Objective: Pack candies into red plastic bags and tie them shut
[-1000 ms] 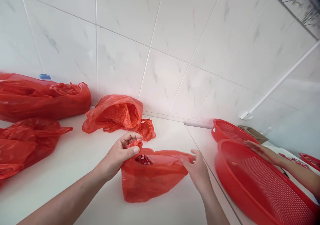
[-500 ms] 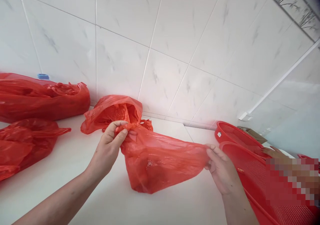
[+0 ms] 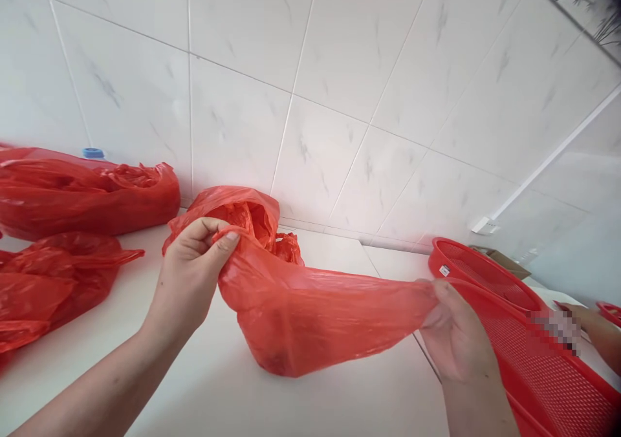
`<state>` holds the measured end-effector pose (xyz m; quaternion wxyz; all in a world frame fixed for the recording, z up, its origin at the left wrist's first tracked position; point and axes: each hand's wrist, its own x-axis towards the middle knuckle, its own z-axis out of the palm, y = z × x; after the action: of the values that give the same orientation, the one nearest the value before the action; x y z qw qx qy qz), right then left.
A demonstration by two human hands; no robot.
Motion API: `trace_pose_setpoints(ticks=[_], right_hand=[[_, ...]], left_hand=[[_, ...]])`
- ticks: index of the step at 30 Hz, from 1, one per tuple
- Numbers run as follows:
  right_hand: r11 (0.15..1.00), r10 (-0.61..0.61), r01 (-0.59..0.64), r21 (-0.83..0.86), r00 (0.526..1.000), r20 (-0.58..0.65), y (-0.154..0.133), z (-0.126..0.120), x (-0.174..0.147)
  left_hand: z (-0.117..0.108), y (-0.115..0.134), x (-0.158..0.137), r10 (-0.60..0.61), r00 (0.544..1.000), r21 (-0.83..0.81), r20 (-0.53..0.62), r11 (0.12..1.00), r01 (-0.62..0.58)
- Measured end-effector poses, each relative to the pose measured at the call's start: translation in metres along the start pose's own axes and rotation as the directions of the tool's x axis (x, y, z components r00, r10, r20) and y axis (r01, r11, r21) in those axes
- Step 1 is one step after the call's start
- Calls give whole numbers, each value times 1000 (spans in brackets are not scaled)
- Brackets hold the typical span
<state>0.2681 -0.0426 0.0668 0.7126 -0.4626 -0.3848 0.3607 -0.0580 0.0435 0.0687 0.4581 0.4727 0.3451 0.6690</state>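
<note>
So, far left of the fingers: a long full bag (image 3: 87, 194) against the wall with a blue cap (image 3: 93, 153) behind it, and a flatter bag (image 3: 53, 282) nearer on the counter (image 3: 145, 385). Left hand (image 3: 191, 278) is clenched in a pinch, thumb and fingers (image 3: 228, 242) grasping one top corner of the held bag (image 3: 310, 314); an open crumpled bag (image 3: 233, 214) sits just behind those fingers. The held bag stretches between both hands, its belly sagging onto the counter below them. Right hand (image 3: 458, 340) grips the other corner, fingers closed on the plastic. To do this well, I'd judge: pull evenly, keep both pinches near the rim, don't tear the thin film, let the weight rest on the counter. Right of the right fingers: two red baskets (image 3: 543, 366), and another person's hand (image 3: 589, 320) far right.
</note>
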Motion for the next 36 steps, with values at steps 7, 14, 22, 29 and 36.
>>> trace_pose_setpoints(ticks=[7, 14, 22, 29, 36], right_hand=[[986, 51, -59, 155, 997, 57, 0, 25, 16], [983, -47, 33, 183, 996, 73, 13, 30, 21], [981, 192, -188, -43, 933, 305, 70, -3, 10], [954, 299, -262, -147, 874, 384, 98, 40, 3], [874, 303, -413, 256, 875, 379, 84, 75, 14]], left_hand=[[12, 12, 11, -45, 999, -236, -7, 971, 42], [5, 9, 4, 74, 993, -52, 96, 996, -70], [-45, -52, -7, -151, 953, 305, 261, 950, 67], [12, -87, -30, -258, 704, 42, 662, 950, 309], [40, -105, -37, -472, 772, -94, 427, 825, 557]])
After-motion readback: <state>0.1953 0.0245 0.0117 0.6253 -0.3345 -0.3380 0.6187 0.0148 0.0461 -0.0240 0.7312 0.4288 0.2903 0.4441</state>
